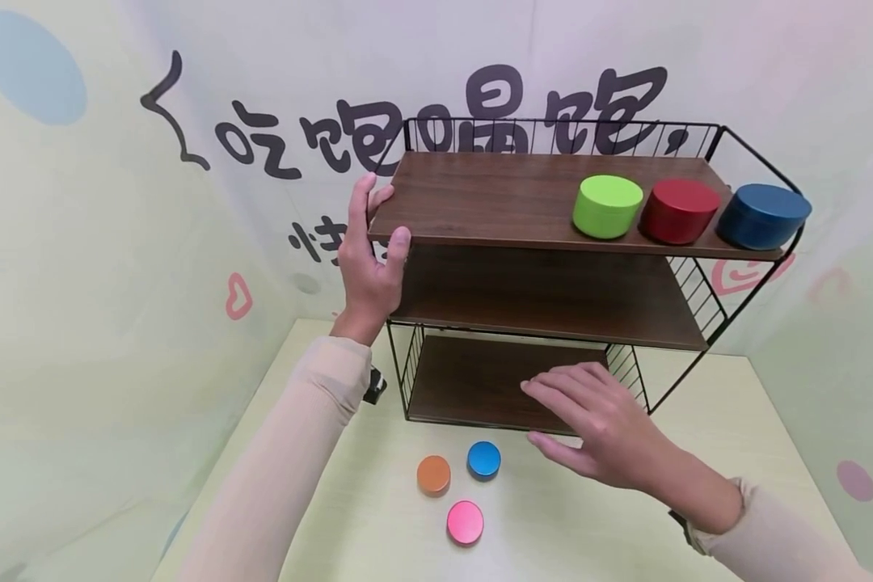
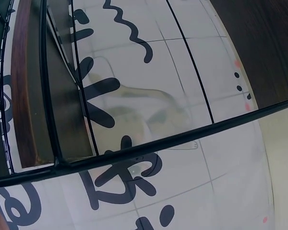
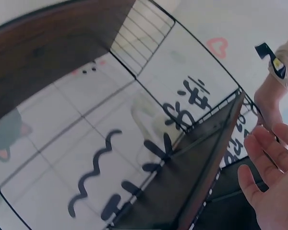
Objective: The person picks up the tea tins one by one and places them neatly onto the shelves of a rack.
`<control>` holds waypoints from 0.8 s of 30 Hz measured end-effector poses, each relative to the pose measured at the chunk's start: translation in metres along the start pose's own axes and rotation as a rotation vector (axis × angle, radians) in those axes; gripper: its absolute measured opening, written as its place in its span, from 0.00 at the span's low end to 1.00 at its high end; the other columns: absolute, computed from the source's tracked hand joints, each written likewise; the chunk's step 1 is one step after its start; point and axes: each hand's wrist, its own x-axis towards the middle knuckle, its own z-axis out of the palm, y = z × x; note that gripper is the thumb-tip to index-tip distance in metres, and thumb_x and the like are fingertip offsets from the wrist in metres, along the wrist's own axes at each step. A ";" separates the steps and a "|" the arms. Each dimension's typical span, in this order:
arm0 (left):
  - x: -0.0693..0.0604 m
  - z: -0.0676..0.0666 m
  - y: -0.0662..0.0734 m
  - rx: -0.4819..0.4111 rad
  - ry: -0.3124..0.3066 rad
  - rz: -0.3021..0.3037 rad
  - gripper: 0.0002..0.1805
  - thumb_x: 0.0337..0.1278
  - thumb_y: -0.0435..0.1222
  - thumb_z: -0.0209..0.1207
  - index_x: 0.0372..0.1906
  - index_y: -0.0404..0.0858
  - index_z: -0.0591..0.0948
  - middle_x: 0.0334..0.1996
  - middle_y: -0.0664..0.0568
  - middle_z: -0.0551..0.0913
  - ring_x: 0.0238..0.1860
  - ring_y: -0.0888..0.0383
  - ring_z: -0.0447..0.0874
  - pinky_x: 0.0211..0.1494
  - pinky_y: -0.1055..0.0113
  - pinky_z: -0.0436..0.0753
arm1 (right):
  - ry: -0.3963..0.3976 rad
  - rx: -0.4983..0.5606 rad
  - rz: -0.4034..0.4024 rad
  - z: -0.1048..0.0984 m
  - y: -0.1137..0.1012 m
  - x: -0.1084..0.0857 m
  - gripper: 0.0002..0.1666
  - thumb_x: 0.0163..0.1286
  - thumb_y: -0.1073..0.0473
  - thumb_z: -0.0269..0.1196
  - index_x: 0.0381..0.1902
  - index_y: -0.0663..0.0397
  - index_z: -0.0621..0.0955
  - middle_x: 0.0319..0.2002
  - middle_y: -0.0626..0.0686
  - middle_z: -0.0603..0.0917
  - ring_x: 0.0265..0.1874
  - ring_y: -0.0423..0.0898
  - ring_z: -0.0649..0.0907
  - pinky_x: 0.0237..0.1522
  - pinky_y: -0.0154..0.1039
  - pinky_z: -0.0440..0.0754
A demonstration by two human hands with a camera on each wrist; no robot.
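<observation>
A three-tier rack (image 1: 546,289) of dark wood boards and black wire stands in front of me. My left hand (image 1: 374,259) grips the left end of its top board (image 1: 480,194), thumb at the front edge and fingers around the side. In front of the lowest board (image 1: 473,380) my right hand (image 1: 596,416) hovers, fingers extended and holding nothing; the right wrist view also catches this hand (image 3: 273,182). Green (image 1: 607,208), red (image 1: 680,212) and dark blue (image 1: 762,217) round tins sit in a row at the top board's right end.
Three smaller round tins lie on the pale tabletop (image 1: 356,501) before the rack: orange (image 1: 433,475), blue (image 1: 483,460) and pink (image 1: 466,523). A printed cloth (image 1: 262,73) with dark lettering hangs behind and at the sides. Wire side panels (image 1: 698,295) edge the shelves.
</observation>
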 end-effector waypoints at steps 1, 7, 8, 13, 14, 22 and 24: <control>0.000 0.000 -0.001 0.001 -0.002 -0.003 0.32 0.58 0.40 0.51 0.63 0.23 0.67 0.52 0.32 0.81 0.57 0.44 0.79 0.59 0.60 0.72 | 0.004 0.007 -0.006 0.003 -0.001 -0.001 0.30 0.72 0.40 0.55 0.55 0.57 0.83 0.48 0.54 0.86 0.45 0.51 0.84 0.45 0.50 0.79; -0.001 0.001 -0.005 0.011 0.000 -0.008 0.32 0.58 0.42 0.51 0.64 0.25 0.68 0.52 0.34 0.82 0.58 0.47 0.80 0.59 0.60 0.72 | -0.022 0.039 0.006 0.021 -0.011 -0.013 0.29 0.72 0.40 0.56 0.56 0.56 0.83 0.48 0.52 0.86 0.46 0.48 0.83 0.46 0.47 0.79; -0.001 0.001 -0.005 0.012 0.001 -0.007 0.32 0.58 0.42 0.51 0.64 0.25 0.68 0.52 0.34 0.82 0.57 0.47 0.80 0.60 0.60 0.72 | -0.027 0.045 0.009 0.024 -0.012 -0.015 0.29 0.72 0.40 0.57 0.56 0.56 0.83 0.48 0.52 0.86 0.46 0.48 0.83 0.46 0.47 0.79; 0.000 0.000 -0.001 0.009 0.003 -0.009 0.32 0.57 0.40 0.50 0.63 0.24 0.68 0.51 0.33 0.82 0.57 0.46 0.80 0.59 0.61 0.73 | -0.048 0.070 0.016 0.039 -0.020 -0.026 0.28 0.70 0.41 0.59 0.56 0.56 0.83 0.49 0.50 0.86 0.46 0.47 0.83 0.47 0.45 0.79; 0.000 0.000 0.000 0.007 0.002 -0.011 0.32 0.57 0.40 0.50 0.63 0.24 0.68 0.51 0.33 0.82 0.57 0.46 0.80 0.59 0.61 0.73 | -0.055 0.078 0.021 0.042 -0.022 -0.028 0.28 0.70 0.41 0.59 0.56 0.55 0.82 0.49 0.49 0.85 0.46 0.46 0.83 0.47 0.45 0.79; -0.002 0.000 -0.010 0.013 0.007 0.003 0.32 0.56 0.40 0.51 0.63 0.23 0.67 0.51 0.33 0.82 0.57 0.45 0.80 0.58 0.62 0.73 | -0.112 0.130 0.043 0.071 -0.039 -0.049 0.30 0.63 0.41 0.67 0.56 0.53 0.82 0.50 0.47 0.85 0.46 0.43 0.83 0.46 0.47 0.80; -0.004 0.002 -0.020 0.021 0.007 0.006 0.33 0.56 0.42 0.51 0.64 0.24 0.68 0.52 0.35 0.82 0.57 0.46 0.80 0.58 0.62 0.73 | -0.126 0.137 0.044 0.077 -0.043 -0.055 0.30 0.62 0.41 0.68 0.56 0.54 0.82 0.50 0.46 0.85 0.46 0.43 0.84 0.47 0.46 0.80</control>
